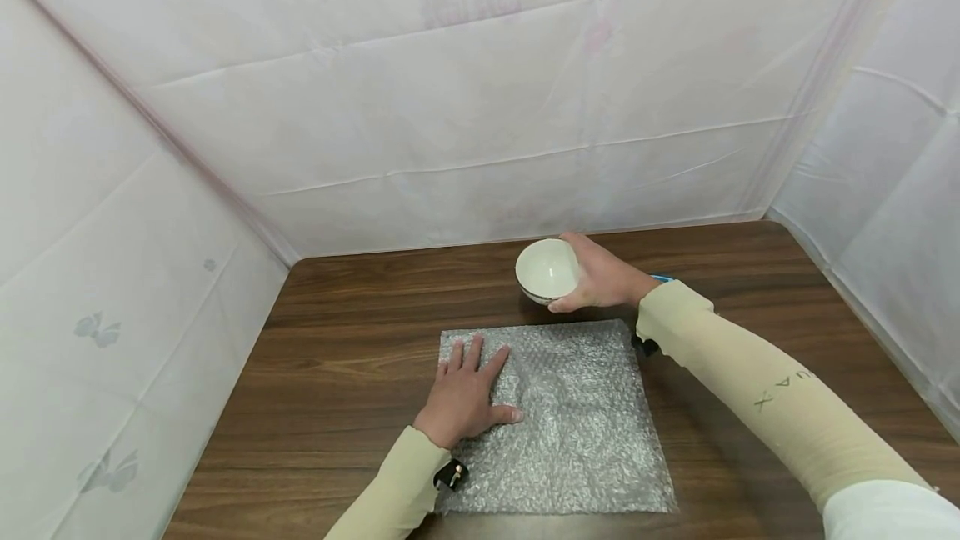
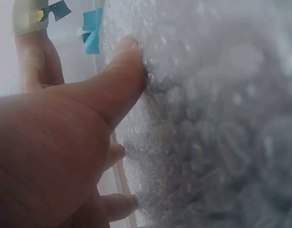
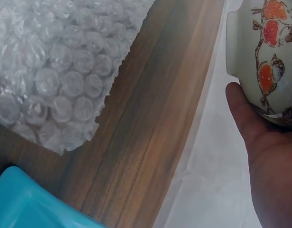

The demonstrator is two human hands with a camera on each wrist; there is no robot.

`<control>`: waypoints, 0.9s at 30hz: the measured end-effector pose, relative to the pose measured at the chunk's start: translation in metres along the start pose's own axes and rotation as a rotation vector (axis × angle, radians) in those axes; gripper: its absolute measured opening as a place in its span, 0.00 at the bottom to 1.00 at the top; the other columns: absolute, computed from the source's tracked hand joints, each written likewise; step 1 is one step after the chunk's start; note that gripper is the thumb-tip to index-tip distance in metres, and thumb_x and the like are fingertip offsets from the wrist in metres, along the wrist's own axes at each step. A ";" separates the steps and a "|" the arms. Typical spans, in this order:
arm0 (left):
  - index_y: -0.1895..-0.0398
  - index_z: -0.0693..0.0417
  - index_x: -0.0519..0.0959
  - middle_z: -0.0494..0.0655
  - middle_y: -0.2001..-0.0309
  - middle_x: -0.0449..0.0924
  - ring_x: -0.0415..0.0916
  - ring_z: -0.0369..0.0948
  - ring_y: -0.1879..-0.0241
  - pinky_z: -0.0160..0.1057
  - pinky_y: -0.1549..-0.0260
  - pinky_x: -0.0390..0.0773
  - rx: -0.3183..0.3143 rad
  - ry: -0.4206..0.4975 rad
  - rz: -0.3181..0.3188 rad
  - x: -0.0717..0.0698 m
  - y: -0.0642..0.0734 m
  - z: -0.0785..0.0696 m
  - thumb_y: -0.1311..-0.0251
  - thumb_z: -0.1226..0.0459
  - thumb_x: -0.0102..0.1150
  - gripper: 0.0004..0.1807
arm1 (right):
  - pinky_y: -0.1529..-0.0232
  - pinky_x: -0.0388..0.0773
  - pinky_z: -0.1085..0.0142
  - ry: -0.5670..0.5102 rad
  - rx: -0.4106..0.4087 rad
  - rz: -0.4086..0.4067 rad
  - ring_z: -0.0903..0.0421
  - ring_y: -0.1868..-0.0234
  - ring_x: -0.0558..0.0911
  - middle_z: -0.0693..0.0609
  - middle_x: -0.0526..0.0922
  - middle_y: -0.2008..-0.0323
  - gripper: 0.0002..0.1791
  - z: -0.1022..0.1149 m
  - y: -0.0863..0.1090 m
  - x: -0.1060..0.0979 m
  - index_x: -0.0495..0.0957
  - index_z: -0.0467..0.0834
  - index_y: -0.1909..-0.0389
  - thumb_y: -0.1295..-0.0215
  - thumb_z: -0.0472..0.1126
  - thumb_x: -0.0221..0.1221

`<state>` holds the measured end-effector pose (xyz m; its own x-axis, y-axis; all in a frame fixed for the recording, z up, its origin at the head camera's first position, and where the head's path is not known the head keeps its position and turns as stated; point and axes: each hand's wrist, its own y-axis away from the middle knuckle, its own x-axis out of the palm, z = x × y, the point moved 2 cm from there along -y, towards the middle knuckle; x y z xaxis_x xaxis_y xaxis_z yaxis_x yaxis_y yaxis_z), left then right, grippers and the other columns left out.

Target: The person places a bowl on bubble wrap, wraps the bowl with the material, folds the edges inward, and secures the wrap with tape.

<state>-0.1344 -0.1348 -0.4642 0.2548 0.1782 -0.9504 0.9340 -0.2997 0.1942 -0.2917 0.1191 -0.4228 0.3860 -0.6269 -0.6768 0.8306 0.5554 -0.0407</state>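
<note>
A sheet of bubble wrap (image 1: 577, 415) lies flat on the brown wooden table (image 1: 337, 357). My left hand (image 1: 467, 397) rests on its left part with the fingers spread; the left wrist view shows the thumb (image 2: 122, 71) against the bubbles. Beyond the sheet's far edge, my right hand (image 1: 600, 272) grips a bowl (image 1: 546, 269) by its right side, thumb toward me. White inside, the bowl tilts so its opening faces me. Orange-red shapes on brown branches decorate its outside (image 3: 252, 52) in the right wrist view.
A blue-teal object (image 3: 32, 204) is beside the wrap's corner, mostly hidden behind the right forearm in the head view. White sheeting (image 1: 450, 123) hangs behind the table and along both sides. Beige sleeves (image 1: 750, 390) cover both forearms.
</note>
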 end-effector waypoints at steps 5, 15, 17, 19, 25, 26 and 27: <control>0.20 0.45 0.65 0.66 0.19 0.55 0.52 0.70 0.21 0.72 0.30 0.64 0.001 -0.004 -0.002 -0.001 -0.001 0.001 0.45 0.37 0.72 0.52 | 0.40 0.79 0.46 -0.011 -0.011 -0.012 0.43 0.36 0.77 0.41 0.69 0.32 0.62 0.002 -0.001 -0.002 0.56 0.42 0.22 0.55 0.50 0.83; 0.21 0.46 0.66 0.66 0.19 0.56 0.53 0.71 0.21 0.71 0.30 0.64 0.006 -0.022 -0.017 0.000 -0.003 0.003 0.46 0.36 0.72 0.52 | 0.40 0.79 0.46 -0.021 -0.016 -0.027 0.43 0.37 0.77 0.40 0.70 0.33 0.61 0.002 -0.002 -0.006 0.58 0.41 0.24 0.56 0.51 0.83; 0.20 0.45 0.66 0.66 0.19 0.56 0.53 0.71 0.21 0.71 0.29 0.64 0.002 -0.022 -0.013 0.000 -0.004 0.004 0.46 0.36 0.72 0.52 | 0.40 0.79 0.45 -0.022 -0.016 -0.029 0.42 0.37 0.77 0.40 0.70 0.33 0.61 0.002 -0.002 -0.008 0.58 0.40 0.24 0.56 0.51 0.83; 0.20 0.45 0.66 0.66 0.19 0.55 0.53 0.71 0.21 0.71 0.29 0.63 0.001 -0.021 -0.010 0.000 -0.004 0.004 0.45 0.36 0.72 0.52 | 0.40 0.79 0.45 -0.022 -0.018 -0.030 0.42 0.38 0.77 0.39 0.70 0.34 0.61 0.003 -0.002 -0.008 0.58 0.40 0.24 0.56 0.51 0.83; 0.20 0.46 0.66 0.66 0.19 0.56 0.53 0.71 0.21 0.71 0.30 0.64 0.008 -0.016 -0.018 0.000 -0.004 0.004 0.46 0.37 0.72 0.52 | 0.40 0.79 0.45 -0.031 -0.006 -0.026 0.43 0.37 0.77 0.40 0.70 0.34 0.60 0.005 -0.002 -0.011 0.59 0.41 0.25 0.57 0.51 0.83; 0.21 0.46 0.66 0.66 0.19 0.56 0.53 0.71 0.21 0.72 0.30 0.64 0.010 -0.016 -0.021 0.000 -0.004 0.004 0.46 0.37 0.72 0.51 | 0.40 0.79 0.45 -0.030 -0.004 -0.024 0.43 0.37 0.77 0.40 0.70 0.34 0.60 0.005 -0.002 -0.012 0.59 0.41 0.25 0.57 0.51 0.83; 0.21 0.46 0.67 0.66 0.19 0.56 0.53 0.71 0.21 0.72 0.30 0.65 0.013 -0.016 -0.024 0.000 -0.004 0.004 0.46 0.37 0.72 0.51 | 0.40 0.79 0.45 -0.028 -0.006 -0.025 0.42 0.38 0.77 0.40 0.70 0.34 0.61 0.006 -0.002 -0.012 0.59 0.41 0.25 0.57 0.51 0.83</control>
<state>-0.1395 -0.1376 -0.4662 0.2287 0.1705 -0.9584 0.9364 -0.3078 0.1687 -0.2959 0.1226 -0.4101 0.3761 -0.6560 -0.6544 0.8377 0.5425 -0.0623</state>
